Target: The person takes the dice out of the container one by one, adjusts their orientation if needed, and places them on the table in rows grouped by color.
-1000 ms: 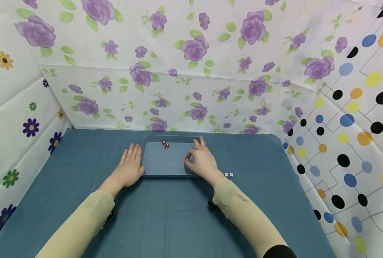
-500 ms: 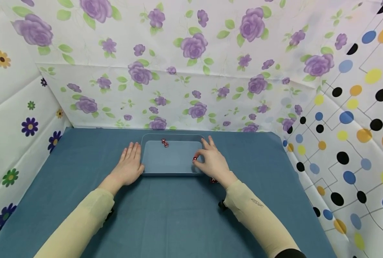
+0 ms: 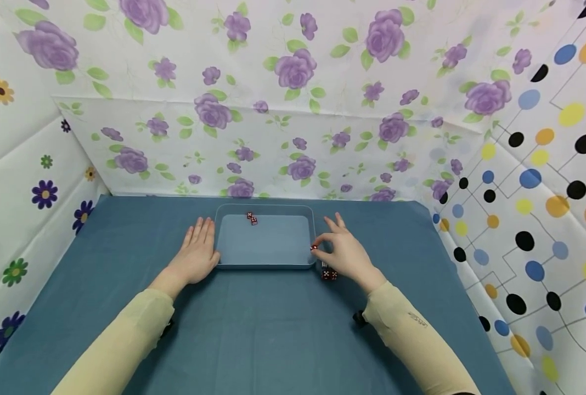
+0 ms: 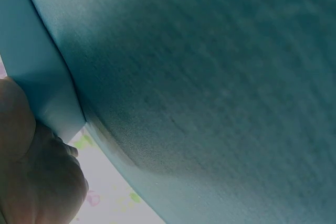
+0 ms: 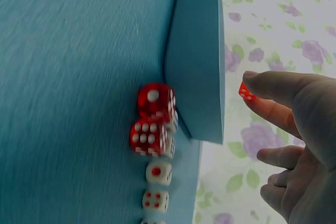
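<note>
My right hand point(image 3: 349, 253) pinches a small red die point(image 5: 245, 92) between thumb and index finger, over the right rim of the blue tray point(image 3: 265, 241). Its other fingers stick out, away from the die. At the tray's left side, my left hand point(image 3: 198, 253) lies with straight fingers along the outer wall; the left wrist view catches part of that hand beside the wall point(image 4: 44, 61). Two red dice, one point(image 3: 249, 215) touching the other point(image 3: 254, 221), lie near the back inside the tray. Outside its right wall sit two larger red dice point(image 5: 148, 136).
Several white dice, among them one with a red dot point(image 5: 158, 173), stand in a row by the larger red dice, partly hidden by my right hand in the head view. A blue cloth point(image 3: 253, 329) covers the table; a flowered sheet point(image 3: 174, 137) hangs behind it.
My right hand has moved right with the pinched red die, from above the tray's inside to its right rim. The larger red dice have come into sight. My left hand stays put.
</note>
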`<state>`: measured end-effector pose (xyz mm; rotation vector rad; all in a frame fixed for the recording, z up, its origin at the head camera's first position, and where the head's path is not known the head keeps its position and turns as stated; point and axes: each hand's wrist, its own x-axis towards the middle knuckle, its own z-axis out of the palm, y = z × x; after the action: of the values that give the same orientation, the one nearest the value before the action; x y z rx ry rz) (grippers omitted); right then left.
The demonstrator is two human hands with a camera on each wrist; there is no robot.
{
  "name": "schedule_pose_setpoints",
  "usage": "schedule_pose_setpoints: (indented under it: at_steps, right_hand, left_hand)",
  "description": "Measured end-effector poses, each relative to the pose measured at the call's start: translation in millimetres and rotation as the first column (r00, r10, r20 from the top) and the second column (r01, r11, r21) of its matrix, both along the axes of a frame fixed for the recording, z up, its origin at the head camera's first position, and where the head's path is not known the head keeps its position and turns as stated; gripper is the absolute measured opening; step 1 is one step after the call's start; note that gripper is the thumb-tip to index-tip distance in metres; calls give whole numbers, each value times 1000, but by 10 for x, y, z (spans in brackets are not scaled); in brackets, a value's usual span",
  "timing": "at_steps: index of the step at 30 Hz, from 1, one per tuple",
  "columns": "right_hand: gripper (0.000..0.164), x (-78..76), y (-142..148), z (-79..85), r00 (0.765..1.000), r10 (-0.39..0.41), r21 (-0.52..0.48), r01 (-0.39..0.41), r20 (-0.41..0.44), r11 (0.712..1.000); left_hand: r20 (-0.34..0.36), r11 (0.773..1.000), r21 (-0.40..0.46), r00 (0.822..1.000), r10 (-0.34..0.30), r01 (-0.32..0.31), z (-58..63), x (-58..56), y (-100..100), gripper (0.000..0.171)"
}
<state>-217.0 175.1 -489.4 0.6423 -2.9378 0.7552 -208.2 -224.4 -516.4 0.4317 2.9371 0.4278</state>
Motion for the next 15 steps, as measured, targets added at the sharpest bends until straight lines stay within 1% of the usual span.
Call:
schedule_pose_setpoints:
  at_steps: [4,9,12,15]
  right_hand:
    - [12,20,119,-14,999,-1,-35,3,44,999]
    - [10,51,282,-22,995,5,-53,0,98,999]
    - [10,64,381,14,993,22,-45,-17,115,999]
    - [11,68,487,44,991,40,-12,-39,125,999]
  left_hand:
    - [-5,1000,-4,1000,-2,2,-20,16,-7,75]
    - [-6,1000,-4,1000,-4,4,-45,22,-10,76]
    - [-10,1000,-3,1000,-2,2,-41,11,-13,76]
    - [-18,1000,0,1000,0,0,-17,-9,-9,75]
